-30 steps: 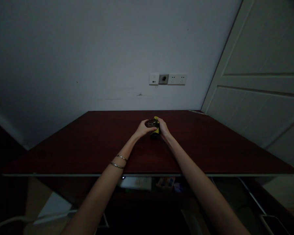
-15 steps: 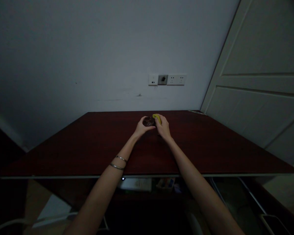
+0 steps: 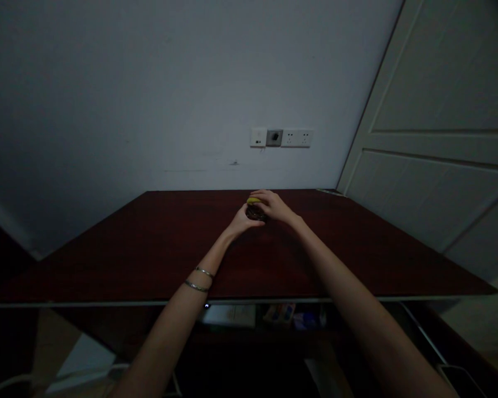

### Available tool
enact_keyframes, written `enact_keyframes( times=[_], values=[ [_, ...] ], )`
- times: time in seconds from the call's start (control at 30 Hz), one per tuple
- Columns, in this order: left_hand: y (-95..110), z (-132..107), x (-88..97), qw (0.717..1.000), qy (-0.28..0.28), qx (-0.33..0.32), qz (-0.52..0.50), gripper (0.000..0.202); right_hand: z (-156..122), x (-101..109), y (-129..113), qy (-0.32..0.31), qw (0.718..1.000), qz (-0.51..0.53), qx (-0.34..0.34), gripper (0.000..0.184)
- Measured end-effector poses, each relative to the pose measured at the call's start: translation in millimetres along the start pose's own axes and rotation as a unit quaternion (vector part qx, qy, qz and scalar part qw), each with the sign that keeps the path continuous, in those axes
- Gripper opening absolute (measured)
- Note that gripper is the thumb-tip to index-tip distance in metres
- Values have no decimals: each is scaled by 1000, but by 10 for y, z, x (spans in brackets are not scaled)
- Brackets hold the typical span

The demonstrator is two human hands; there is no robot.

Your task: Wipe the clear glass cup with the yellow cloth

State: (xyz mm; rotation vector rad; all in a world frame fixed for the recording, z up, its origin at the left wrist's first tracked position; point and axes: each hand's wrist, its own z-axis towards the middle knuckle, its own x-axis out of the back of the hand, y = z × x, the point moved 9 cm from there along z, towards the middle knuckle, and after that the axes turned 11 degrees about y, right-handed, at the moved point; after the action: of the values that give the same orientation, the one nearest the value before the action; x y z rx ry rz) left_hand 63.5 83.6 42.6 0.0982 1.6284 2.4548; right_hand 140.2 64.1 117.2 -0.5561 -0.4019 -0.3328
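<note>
A small dark, round glass dish (image 3: 256, 214) is on the reddish-brown desk (image 3: 149, 243), near its far side. My left hand (image 3: 241, 221) curls around the dish's left and near side, thumb along the front. Pinched in my right hand (image 3: 274, 204) is a yellow sponge-like piece (image 3: 253, 200), held over the dish's far rim. My right fingers hide part of both the sponge and the dish. Two bracelets (image 3: 198, 279) circle my left forearm.
Wall sockets (image 3: 281, 137) sit above the desk's back edge. A white panelled door (image 3: 435, 149) stands on the right. Beneath the desktop, a shelf holds a white flat item (image 3: 229, 315) and small coloured packets (image 3: 309, 319). A phone-like object (image 3: 462, 381) lies at lower right.
My right hand has moved left with the yellow sponge, from the dish's right side to over its far rim. My left hand keeps its hold; the view has shifted slightly.
</note>
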Motion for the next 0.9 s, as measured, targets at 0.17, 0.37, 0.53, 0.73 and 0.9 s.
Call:
enact_keyframes(
  times=[0.17, 0.37, 0.53, 0.73, 0.9],
  values=[
    [22, -3, 24, 1000, 13, -4, 8, 70, -12, 48, -35, 15, 999, 31, -19, 24],
    [42, 13, 88, 999, 38, -27, 12, 70, -47, 99, -78, 32, 998, 42, -37, 24],
    [14, 44, 125, 998, 58, -36, 3, 68, -96, 138, -105, 39, 999, 14, -34, 20],
    [-33, 106, 244, 991, 121, -50, 16, 68, -166, -28, -240, -13, 986, -165, 8, 24],
    [-18, 105, 301, 984, 154, -81, 41, 72, -184, -158, -374, -22, 956, -292, 10, 29]
  ],
)
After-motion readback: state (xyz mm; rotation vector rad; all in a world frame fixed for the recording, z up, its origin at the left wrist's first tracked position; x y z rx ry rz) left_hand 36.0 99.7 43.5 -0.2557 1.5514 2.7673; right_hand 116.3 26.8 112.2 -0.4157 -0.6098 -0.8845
